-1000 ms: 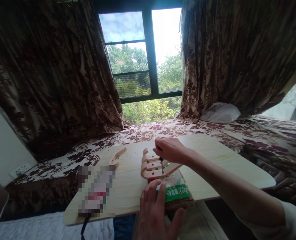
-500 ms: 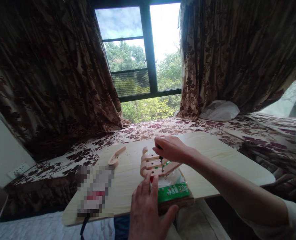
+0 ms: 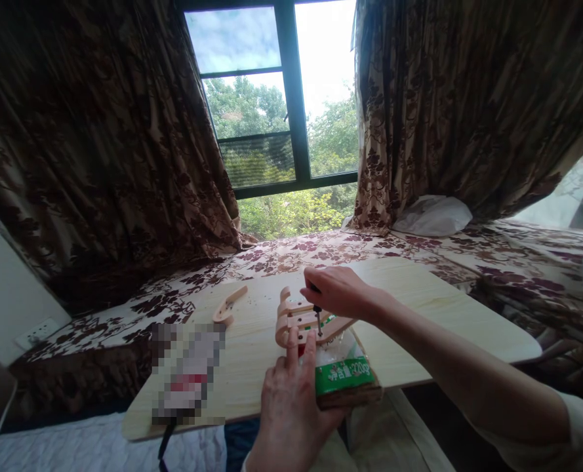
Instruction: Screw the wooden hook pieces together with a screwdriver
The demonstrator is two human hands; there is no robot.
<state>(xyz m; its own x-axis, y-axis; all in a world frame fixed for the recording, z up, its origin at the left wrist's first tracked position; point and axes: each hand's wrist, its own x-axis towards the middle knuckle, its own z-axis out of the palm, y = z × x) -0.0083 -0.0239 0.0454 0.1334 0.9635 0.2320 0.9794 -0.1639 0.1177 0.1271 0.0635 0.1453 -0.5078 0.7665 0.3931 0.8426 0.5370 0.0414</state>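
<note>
My right hand (image 3: 338, 288) is wrapped round the dark handle of a screwdriver (image 3: 319, 320), its shaft pointing down. The tip meets the near strip of a pale wooden piece with curved hooks (image 3: 282, 328), which has dark screws or holes along its slats. This wooden piece rests on a green and clear food packet (image 3: 345, 373). My left hand (image 3: 294, 393) has its fingers stretched out, two fingertips lying on the near edge of the wood and the thumb beside the packet. The screwdriver's tip is close to the left fingertips.
On the pale wooden board (image 3: 399, 341) a separate curved wooden piece (image 3: 228, 308) lies to the left, with small dark bits around it. A blurred-out object (image 3: 193, 373) with a black strap sits at the left edge. Behind are a patterned cover (image 3: 311, 252), curtains and a window.
My left hand has shifted slightly up and right, its fingertips further onto the near strip. The right hand stays on the screwdriver in nearly the same place.
</note>
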